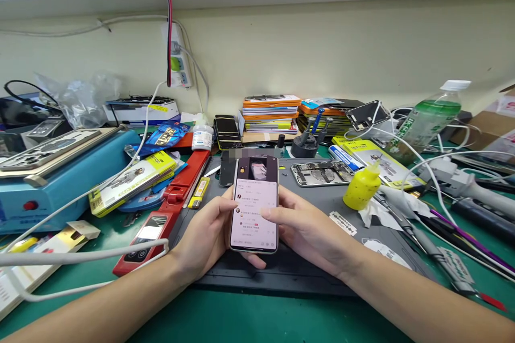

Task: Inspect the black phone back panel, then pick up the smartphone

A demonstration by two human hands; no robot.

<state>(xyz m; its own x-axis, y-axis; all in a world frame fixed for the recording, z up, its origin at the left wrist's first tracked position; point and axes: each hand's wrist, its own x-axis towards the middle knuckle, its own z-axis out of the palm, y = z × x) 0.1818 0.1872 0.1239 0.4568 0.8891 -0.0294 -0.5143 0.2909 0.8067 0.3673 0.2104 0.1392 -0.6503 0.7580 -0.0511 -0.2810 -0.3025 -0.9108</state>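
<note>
A lit smartphone (255, 225) is held upright between both hands, its screen facing me with a small video at the top and lines of text below. My left hand (209, 236) wraps its left side, the thumb at the screen's edge. From the right, my right hand (306, 225) grips the other side, its thumb over the screen. Beneath them lies a dark work mat (225, 280). Behind the phone sits an opened phone (322, 174) with its inner parts showing. A dark phone screen (227, 171) is partly hidden by the held phone.
At left are a blue machine (60, 182), a red folding tool (161, 225) and loose white cables. To the right stand a yellow squeeze bottle (362, 187), a soldering iron (430, 249) and a tilted drink bottle (426, 123). Stacked boxes (270, 115) line the wall.
</note>
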